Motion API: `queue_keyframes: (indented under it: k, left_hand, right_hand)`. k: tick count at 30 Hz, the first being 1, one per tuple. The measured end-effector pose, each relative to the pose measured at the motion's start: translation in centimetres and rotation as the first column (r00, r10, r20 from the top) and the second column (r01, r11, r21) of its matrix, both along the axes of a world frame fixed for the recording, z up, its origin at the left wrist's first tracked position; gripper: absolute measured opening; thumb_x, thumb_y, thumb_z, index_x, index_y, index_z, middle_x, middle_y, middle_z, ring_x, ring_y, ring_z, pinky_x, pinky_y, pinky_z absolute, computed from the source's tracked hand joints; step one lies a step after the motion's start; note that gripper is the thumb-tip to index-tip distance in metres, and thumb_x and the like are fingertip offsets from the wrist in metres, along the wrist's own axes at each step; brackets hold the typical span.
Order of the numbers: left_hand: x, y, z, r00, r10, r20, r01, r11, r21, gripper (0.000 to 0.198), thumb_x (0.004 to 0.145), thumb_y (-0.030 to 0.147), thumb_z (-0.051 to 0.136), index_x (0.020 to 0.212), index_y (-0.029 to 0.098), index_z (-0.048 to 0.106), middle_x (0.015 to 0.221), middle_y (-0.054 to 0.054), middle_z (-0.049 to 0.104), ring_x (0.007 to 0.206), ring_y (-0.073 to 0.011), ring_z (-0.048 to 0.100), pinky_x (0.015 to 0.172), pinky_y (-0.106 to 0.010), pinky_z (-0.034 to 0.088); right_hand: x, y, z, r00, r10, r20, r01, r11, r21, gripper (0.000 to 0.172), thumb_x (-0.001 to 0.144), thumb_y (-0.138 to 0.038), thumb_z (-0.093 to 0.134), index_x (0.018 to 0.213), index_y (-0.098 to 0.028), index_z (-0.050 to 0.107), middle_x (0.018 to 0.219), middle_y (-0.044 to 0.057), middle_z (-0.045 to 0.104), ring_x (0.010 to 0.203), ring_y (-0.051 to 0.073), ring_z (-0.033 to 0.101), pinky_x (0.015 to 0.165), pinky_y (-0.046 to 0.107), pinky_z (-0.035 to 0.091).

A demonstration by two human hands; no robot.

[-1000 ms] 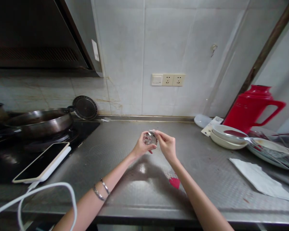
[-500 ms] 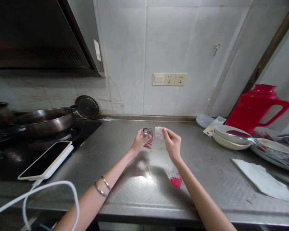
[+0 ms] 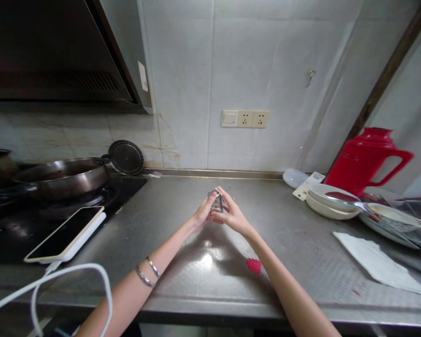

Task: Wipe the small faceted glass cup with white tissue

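Observation:
Above the middle of the counter, my left hand (image 3: 204,211) is closed round a small clear glass container (image 3: 216,203), its thumb across the near side. My right hand (image 3: 232,216) meets it from the right, thumb and fingers bent round the container's other side. Much of the glass is hidden behind my fingers. No white paper piece can be made out in the right hand; my fingers may cover it. A pink-red scrap (image 3: 254,266) lies on the steel counter (image 3: 182,255) beside my right forearm.
On the left, a phone (image 3: 66,234) with a white cable rests by the hob, where a steel pan (image 3: 63,177) stands. At right are stacked bowls (image 3: 331,210), a red thermos jug (image 3: 363,161), plates (image 3: 389,224) and a white paper towel (image 3: 379,263).
My right hand has moved left from beside the glass container onto it. The white paper piece it held is no longer visible. The left hand still holds the container.

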State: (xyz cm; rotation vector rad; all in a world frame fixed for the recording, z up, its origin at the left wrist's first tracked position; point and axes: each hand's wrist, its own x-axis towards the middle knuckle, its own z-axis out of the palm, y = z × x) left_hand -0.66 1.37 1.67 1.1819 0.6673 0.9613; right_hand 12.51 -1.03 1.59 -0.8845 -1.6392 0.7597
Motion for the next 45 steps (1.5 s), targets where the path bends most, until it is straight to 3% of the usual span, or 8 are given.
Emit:
queue_keyframes:
  k: [6,12,17,24,32,37,41,45]
  left_hand:
    - [-1.5,1.0,-0.6,0.981,-0.193,-0.031,0.192,0.981,-0.024,0.080,0.067,0.079,0.049,0.120,0.019,0.056,0.108,-0.016,0.065,0.073,-0.0227,0.068,0.054,-0.031,0.055]
    - [-1.9,2.0,-1.8,0.970,0.158,-0.184,-0.068,0.906,0.417,0.129,0.037,0.027,0.091,0.144,0.023,0.019,0.136,-0.021,0.046,0.105,-0.0279,0.060,0.086,-0.042,0.050]
    - [-0.9,1.2,-2.3,0.944,0.244,-0.223,-0.082,0.826,0.557,0.096,0.059,0.027,0.081,0.136,0.017,0.025,0.116,-0.015,0.061,0.101,-0.0237,0.061,0.092,-0.042,0.046]
    - [-1.2,0.0,-2.2,0.894,0.392,-0.218,-0.192,0.774,0.603,0.080,0.059,0.019,0.076,0.125,0.020,0.032,0.108,-0.009,0.062,0.091,-0.0204,0.062,0.081,-0.035,0.049]
    - [-0.9,-0.9,-1.8,0.881,0.435,-0.187,-0.249,0.762,0.598,0.078,0.059,0.018,0.074,0.123,0.022,0.028,0.109,-0.007,0.059,0.089,-0.0181,0.061,0.080,-0.034,0.048]
    - [-0.8,-1.1,-2.3,0.887,0.408,-0.216,-0.193,0.753,0.629,0.082,0.058,0.017,0.075,0.125,0.022,0.028,0.112,-0.008,0.058,0.095,-0.0199,0.060,0.085,-0.036,0.046]
    - [-0.6,-1.8,-2.4,0.877,0.384,-0.288,-0.123,0.760,0.638,0.086,0.056,0.014,0.074,0.128,0.020,0.028,0.117,-0.010,0.054,0.101,-0.0229,0.057,0.089,-0.039,0.044]
    - [-0.4,-2.2,-2.4,0.873,0.377,-0.310,-0.095,0.754,0.650,0.091,0.053,0.008,0.072,0.131,0.018,0.028,0.120,-0.012,0.051,0.106,-0.0257,0.054,0.093,-0.040,0.043]
  right_hand:
    - [0.1,0.9,-0.7,0.998,-0.035,-0.058,0.033,0.999,-0.034,0.075,0.067,-0.029,0.071,0.137,-0.021,0.044,0.141,0.014,0.046,0.123,0.027,0.051,0.091,0.040,0.051]
    - [0.1,1.4,-0.5,0.982,-0.153,-0.109,0.147,0.987,-0.056,0.064,0.064,-0.032,0.076,0.124,-0.020,0.058,0.129,0.010,0.059,0.121,0.027,0.054,0.105,0.048,0.038]
    - [-0.6,0.8,-0.5,0.988,-0.103,-0.115,0.097,0.994,-0.059,0.066,0.065,-0.041,0.076,0.125,-0.021,0.057,0.132,0.011,0.056,0.121,0.027,0.054,0.105,0.045,0.039]
    - [-0.8,0.2,0.3,0.942,-0.070,-0.329,-0.009,0.973,-0.231,0.042,0.080,-0.049,0.059,0.110,-0.021,0.067,0.112,0.009,0.068,0.093,0.022,0.067,0.070,0.033,0.058]
    - [-0.6,0.1,0.5,0.922,0.054,-0.385,-0.150,0.963,-0.224,0.046,0.071,-0.048,0.070,0.109,-0.023,0.069,0.106,0.006,0.071,0.098,0.023,0.064,0.085,0.036,0.053]
    - [0.2,0.8,0.4,0.908,-0.093,-0.407,-0.034,0.955,-0.294,0.044,0.070,-0.055,0.066,0.093,-0.019,0.073,0.093,0.006,0.071,0.087,0.021,0.065,0.075,0.034,0.053]
    - [1.0,1.2,0.6,0.942,-0.250,-0.223,0.228,0.966,-0.118,0.042,0.073,-0.056,0.062,0.070,-0.015,0.071,0.067,0.002,0.067,0.067,0.019,0.061,0.061,0.028,0.048]
    - [0.8,0.6,0.8,0.978,-0.199,-0.064,0.200,0.980,0.013,0.037,0.081,-0.047,0.057,0.069,-0.015,0.071,0.068,0.002,0.069,0.066,0.018,0.062,0.061,0.026,0.046]
